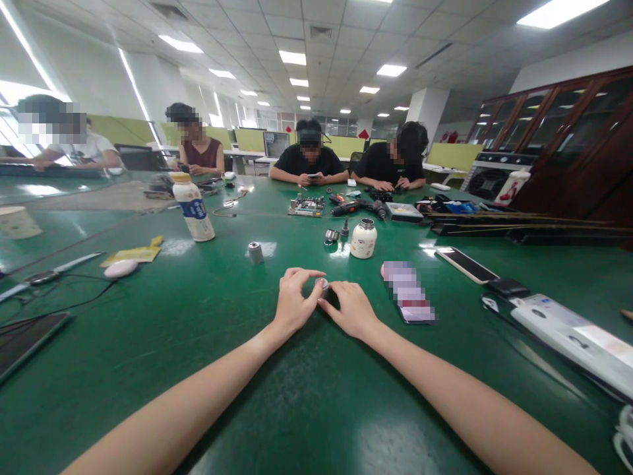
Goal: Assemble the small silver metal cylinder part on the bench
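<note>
My left hand [298,297] and my right hand [353,307] meet over the middle of the green table. Between their fingertips is a small round whitish-grey piece [324,284], mostly covered by the fingers. My left thumb and forefinger curl round it, and my right fingers close in from the other side. To the left stands a small grey metal cylinder [255,253]. Beyond my right hand is a cream patterned jar [363,239] with an open metal neck, beside a small dark fitting [345,229] and a shiny metal part [331,236].
A phone [408,293] lies right of my hands, with a white-framed phone [467,265] farther right. At left are a drink bottle [194,210], a pink mouse [121,268] and cables. A circuit board [306,206] and a power drill [363,207] lie ahead. Several people sit opposite.
</note>
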A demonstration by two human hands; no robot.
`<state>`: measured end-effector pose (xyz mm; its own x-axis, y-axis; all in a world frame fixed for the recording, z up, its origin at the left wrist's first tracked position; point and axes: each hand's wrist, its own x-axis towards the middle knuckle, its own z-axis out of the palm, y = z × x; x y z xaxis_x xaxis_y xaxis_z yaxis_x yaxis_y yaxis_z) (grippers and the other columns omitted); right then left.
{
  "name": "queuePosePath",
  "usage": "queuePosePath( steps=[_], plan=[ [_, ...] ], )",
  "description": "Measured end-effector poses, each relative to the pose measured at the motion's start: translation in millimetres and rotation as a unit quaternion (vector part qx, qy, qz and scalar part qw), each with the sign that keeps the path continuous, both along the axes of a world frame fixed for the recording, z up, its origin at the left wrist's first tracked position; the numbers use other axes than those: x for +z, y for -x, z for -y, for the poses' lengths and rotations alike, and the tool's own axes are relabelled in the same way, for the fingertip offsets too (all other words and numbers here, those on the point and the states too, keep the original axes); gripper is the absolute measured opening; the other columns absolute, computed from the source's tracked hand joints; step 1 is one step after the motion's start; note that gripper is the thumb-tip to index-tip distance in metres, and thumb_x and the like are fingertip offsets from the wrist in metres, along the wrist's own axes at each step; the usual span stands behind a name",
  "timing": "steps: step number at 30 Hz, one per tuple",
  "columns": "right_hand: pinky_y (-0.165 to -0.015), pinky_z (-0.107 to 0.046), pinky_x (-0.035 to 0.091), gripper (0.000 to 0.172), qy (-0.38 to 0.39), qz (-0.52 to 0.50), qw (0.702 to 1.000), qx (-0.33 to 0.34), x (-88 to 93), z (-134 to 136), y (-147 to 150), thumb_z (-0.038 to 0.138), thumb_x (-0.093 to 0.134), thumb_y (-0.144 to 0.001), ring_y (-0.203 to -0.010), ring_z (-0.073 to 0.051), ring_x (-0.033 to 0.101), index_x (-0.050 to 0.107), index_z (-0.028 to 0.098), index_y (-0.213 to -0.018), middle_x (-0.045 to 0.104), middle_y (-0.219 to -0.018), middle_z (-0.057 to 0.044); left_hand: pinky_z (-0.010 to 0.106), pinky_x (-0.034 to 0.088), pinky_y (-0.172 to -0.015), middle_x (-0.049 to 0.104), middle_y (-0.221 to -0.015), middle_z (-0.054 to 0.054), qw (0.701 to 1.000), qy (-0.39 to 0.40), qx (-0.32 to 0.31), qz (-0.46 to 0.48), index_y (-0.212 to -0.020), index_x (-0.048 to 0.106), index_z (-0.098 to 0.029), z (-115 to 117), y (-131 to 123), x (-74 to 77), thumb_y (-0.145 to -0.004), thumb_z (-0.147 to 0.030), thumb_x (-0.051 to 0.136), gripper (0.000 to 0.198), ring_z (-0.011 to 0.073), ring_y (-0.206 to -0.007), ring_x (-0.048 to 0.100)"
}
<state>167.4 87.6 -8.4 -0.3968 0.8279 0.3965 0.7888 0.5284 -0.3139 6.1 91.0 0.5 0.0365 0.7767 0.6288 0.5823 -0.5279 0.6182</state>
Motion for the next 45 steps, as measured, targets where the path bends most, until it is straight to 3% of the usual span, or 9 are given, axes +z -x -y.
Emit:
queuePosePath(
  steps=[7, 11, 15, 19, 23, 25, 30, 45],
  plan=[
    [-0.087, -0.038, 0.043, 0.028, -0.018, 0.016, 1.000, -0.004, 1.9, 1, 0, 0.040, 0.057, -0.096, -0.096, -0.026, 0.064, 0.064, 0.014, -0.103, 0.071, -0.100, -0.011, 0.038, 0.047, -0.090, 0.075, -0.087, 0.003, 0.999, -0.020, -0.010, 0.037, -0.082, 0.071, -0.022, -1, 0, 0.2, -0.086, -0.029, 0.064, 0.011, 0.0217, -0.094, 0.060],
    [-0.086, -0.037, 0.043, 0.028, -0.025, 0.014, 1.000, -0.005, -0.3, 1, 0, 0.041, 0.058, -0.095, -0.094, -0.025, 0.064, 0.064, 0.015, -0.103, 0.071, -0.099, -0.010, 0.044, 0.044, -0.094, 0.075, -0.090, 0.005, 0.995, -0.015, 0.091, 0.036, -0.087, 0.074, -0.023, -2, 1, -0.8, -0.087, -0.032, 0.063, 0.015, 0.0245, -0.098, 0.058],
    [-0.086, -0.037, 0.042, 0.029, -0.029, 0.011, 1.000, -0.002, -2.2, 0, 0, 0.042, 0.056, -0.095, -0.095, -0.024, 0.064, 0.063, 0.015, -0.105, 0.071, -0.101, -0.010, 0.054, 0.039, -0.094, 0.074, -0.102, 0.008, 0.977, 0.092, 0.192, -0.031, -0.081, 0.078, -0.026, -3, 2, -7.2, -0.083, -0.037, 0.067, 0.015, 0.0333, -0.109, 0.052],
    [-0.084, -0.037, 0.043, 0.030, -0.021, 0.021, 1.000, -0.011, -1.8, 0, 1, 0.043, 0.055, -0.096, -0.094, -0.025, 0.063, 0.063, 0.015, -0.103, 0.070, -0.101, -0.011, 0.059, 0.034, -0.094, 0.072, -0.112, 0.012, 0.966, 0.117, 0.204, -0.105, -0.071, 0.079, -0.027, -3, 2, -13.0, -0.079, -0.037, 0.071, 0.015, 0.0385, -0.116, 0.047],
    [-0.086, -0.037, 0.043, 0.030, -0.019, 0.018, 1.000, -0.010, -0.7, 1, 2, 0.042, 0.056, -0.096, -0.096, -0.025, 0.063, 0.063, 0.015, -0.107, 0.070, -0.103, -0.011, 0.058, 0.035, -0.094, 0.072, -0.112, 0.010, 0.968, 0.103, 0.218, -0.070, -0.082, 0.079, -0.028, -2, 1, -8.4, -0.084, -0.039, 0.067, 0.016, 0.0369, -0.116, 0.048],
    [-0.086, -0.037, 0.043, 0.030, -0.020, 0.016, 1.000, -0.009, 0.0, 1, 2, 0.042, 0.057, -0.095, -0.097, -0.025, 0.063, 0.062, 0.015, -0.109, 0.070, -0.104, -0.010, 0.054, 0.037, -0.095, 0.073, -0.109, 0.008, 0.977, 0.052, 0.206, -0.038, -0.090, 0.078, -0.028, -1, 0, -4.0, -0.088, -0.038, 0.063, 0.018, 0.0329, -0.114, 0.051],
    [-0.085, -0.037, 0.043, 0.027, -0.015, 0.026, 0.999, -0.012, 1.4, 2, 1, 0.040, 0.057, -0.095, -0.096, -0.025, 0.063, 0.063, 0.015, -0.104, 0.070, -0.102, -0.011, 0.045, 0.039, -0.099, 0.073, -0.102, 0.005, 0.992, -0.063, 0.099, -0.042, -0.090, 0.073, -0.024, 4, -3, 0.6, -0.089, -0.031, 0.061, 0.014, 0.0258, -0.109, 0.055],
    [-0.082, -0.037, 0.042, 0.030, -0.012, 0.023, 1.000, -0.013, 0.9, 2, 1, 0.042, 0.055, -0.097, -0.096, -0.025, 0.062, 0.062, 0.015, -0.107, 0.070, -0.103, -0.011, 0.043, 0.040, -0.097, 0.075, -0.093, 0.003, 0.997, -0.028, 0.060, -0.030, -0.088, 0.072, -0.024, 5, -2, 2.3, -0.089, -0.029, 0.059, 0.014, 0.0250, -0.104, 0.056]
  ],
)
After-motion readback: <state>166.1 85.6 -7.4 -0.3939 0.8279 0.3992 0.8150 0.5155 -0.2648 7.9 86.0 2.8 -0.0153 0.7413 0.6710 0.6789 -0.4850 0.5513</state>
